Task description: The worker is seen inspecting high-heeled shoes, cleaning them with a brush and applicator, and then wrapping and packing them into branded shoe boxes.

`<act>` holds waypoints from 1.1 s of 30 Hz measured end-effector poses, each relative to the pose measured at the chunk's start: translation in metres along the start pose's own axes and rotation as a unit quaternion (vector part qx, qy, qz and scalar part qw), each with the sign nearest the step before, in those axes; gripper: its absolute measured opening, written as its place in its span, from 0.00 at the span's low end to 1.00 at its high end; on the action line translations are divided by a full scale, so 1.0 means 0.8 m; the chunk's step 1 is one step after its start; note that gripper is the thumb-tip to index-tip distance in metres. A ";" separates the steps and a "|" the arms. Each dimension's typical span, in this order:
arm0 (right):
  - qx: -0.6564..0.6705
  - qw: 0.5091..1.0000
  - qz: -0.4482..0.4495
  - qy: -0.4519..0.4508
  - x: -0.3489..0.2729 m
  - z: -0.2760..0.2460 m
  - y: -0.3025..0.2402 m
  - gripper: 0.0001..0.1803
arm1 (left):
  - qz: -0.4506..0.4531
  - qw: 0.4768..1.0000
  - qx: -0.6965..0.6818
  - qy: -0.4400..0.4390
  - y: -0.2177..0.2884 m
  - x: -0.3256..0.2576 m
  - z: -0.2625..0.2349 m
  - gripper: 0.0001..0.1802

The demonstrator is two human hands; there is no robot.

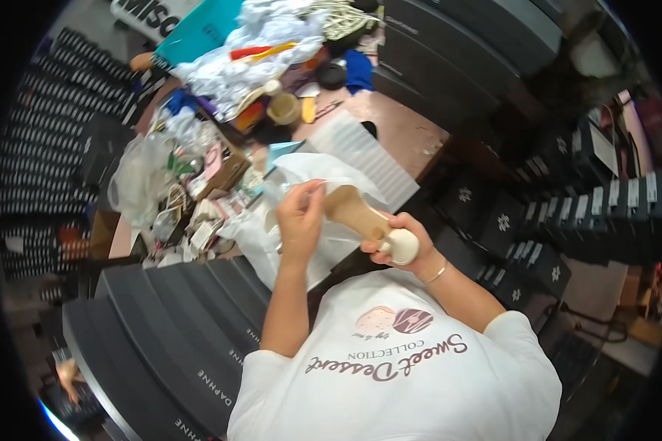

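the right hand (391,239) clasps a beige shoe (366,219) by its heel end, wrist bent; the left hand (299,217), at nine o'clock of it, pinches clear wrapping (312,192) at the toe, fingers raised.

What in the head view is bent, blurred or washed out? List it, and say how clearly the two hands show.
Head view: fisheye bends the stacked dark boxes into arcs and leaves black corners; soft blur throughout, worse toward the rim; the white plastic wrap and cluttered white bags wash out bright. The left hand and right hand on the beige shoe show fairly clearly, fingertips slightly smeared.
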State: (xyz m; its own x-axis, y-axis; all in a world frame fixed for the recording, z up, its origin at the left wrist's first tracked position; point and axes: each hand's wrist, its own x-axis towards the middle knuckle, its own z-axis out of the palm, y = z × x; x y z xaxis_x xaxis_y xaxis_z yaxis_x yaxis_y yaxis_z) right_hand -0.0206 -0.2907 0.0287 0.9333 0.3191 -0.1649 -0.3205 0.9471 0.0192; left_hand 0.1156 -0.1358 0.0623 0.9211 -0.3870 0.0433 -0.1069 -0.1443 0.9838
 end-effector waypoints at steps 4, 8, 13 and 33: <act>0.023 0.999 0.028 -0.017 -0.001 0.006 -0.001 0.33 | 0.028 0.999 0.031 0.014 0.011 -0.008 0.004 0.10; 0.018 0.999 0.035 -0.032 -0.001 0.003 -0.005 0.34 | 0.020 0.999 0.033 0.002 0.007 -0.017 0.006 0.09; -0.046 0.992 -0.043 0.107 0.023 0.029 -0.009 0.26 | 0.235 0.965 0.116 0.013 0.050 -0.061 0.018 0.13; -0.756 0.525 -0.245 0.305 0.109 -0.107 -0.205 0.10 | -0.085 0.942 0.256 0.199 -0.174 -0.128 -0.032 0.17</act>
State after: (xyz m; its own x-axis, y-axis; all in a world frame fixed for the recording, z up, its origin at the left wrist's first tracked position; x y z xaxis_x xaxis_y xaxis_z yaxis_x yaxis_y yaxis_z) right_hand 0.0997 -0.4211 -0.0732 0.8858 -0.4573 -0.0786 -0.2589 -0.3465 -0.9016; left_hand 0.0456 -0.0525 -0.0746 0.9977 0.0397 0.0548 -0.0174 -0.6328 0.7741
